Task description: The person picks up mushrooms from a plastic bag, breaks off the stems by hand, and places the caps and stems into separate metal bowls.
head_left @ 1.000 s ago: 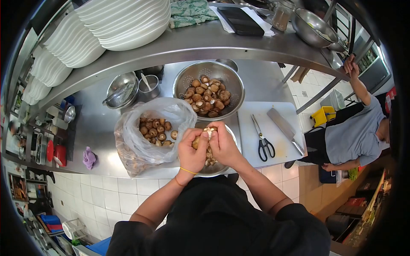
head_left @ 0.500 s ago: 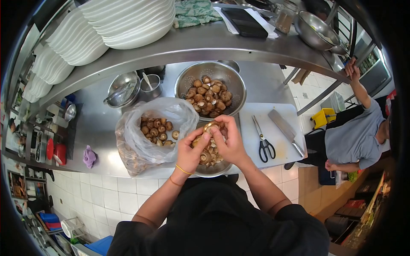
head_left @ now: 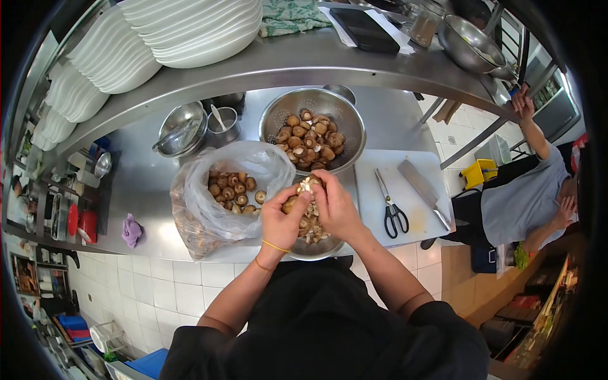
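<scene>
Both my hands meet over a metal bowl (head_left: 315, 252) of mushroom stems at the counter's front edge. My left hand (head_left: 282, 215) and my right hand (head_left: 337, 206) are closed around a brown mushroom (head_left: 308, 184), thumbs pressed at its pale broken underside. Partly hidden by my left fingers is another brown piece, which I cannot make out. Directly beyond stands a perforated colander (head_left: 270, 120) with brown mushroom caps (head_left: 312, 140). To the left, a clear plastic bag (head_left: 196, 202) lies open with whole mushrooms (head_left: 233, 190) inside.
Scissors (head_left: 392, 206) and a cleaver (head_left: 421, 189) lie on the white cutting board (head_left: 370, 161) at right. Metal bowls (head_left: 182, 130) stand back left, beside a purple cloth (head_left: 132, 230). An overhead shelf (head_left: 278, 66) carries stacked white plates (head_left: 196, 31). Another person (head_left: 522, 196) stands at right.
My thumbs have shifted on the mushroom, and its pale underside now looks torn open. The other person's lower hand has moved toward their chest.
</scene>
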Action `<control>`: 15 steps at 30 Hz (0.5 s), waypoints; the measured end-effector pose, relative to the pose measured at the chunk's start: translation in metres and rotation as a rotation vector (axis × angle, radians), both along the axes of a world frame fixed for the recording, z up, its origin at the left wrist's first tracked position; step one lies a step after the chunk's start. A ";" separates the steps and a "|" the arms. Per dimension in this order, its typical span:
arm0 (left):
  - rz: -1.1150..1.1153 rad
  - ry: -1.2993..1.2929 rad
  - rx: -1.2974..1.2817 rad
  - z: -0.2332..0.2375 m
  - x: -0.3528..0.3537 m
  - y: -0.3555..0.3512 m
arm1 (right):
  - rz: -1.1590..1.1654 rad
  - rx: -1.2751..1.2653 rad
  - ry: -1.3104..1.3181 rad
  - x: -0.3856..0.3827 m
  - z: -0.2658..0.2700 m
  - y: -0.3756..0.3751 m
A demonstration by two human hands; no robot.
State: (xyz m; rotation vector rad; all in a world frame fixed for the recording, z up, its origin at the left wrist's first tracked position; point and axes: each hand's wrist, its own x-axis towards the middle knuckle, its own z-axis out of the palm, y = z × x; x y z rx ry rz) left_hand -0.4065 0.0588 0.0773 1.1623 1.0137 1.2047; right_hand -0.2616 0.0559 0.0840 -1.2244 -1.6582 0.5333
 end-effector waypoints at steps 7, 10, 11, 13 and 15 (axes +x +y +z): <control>0.023 -0.171 -0.110 -0.003 -0.002 0.003 | -0.055 0.298 -0.196 0.004 0.010 0.002; 0.007 -0.200 -0.167 -0.009 -0.004 0.002 | -0.072 0.201 -0.206 0.010 0.013 -0.003; -0.003 -0.216 -0.190 -0.010 -0.004 0.001 | -0.075 0.199 -0.205 0.010 0.014 -0.004; -0.020 -0.200 -0.173 -0.011 -0.004 0.001 | 0.009 0.052 -0.101 0.011 0.014 -0.006; -0.038 -0.187 -0.155 -0.010 -0.004 0.000 | 0.063 0.057 -0.129 0.019 0.015 -0.004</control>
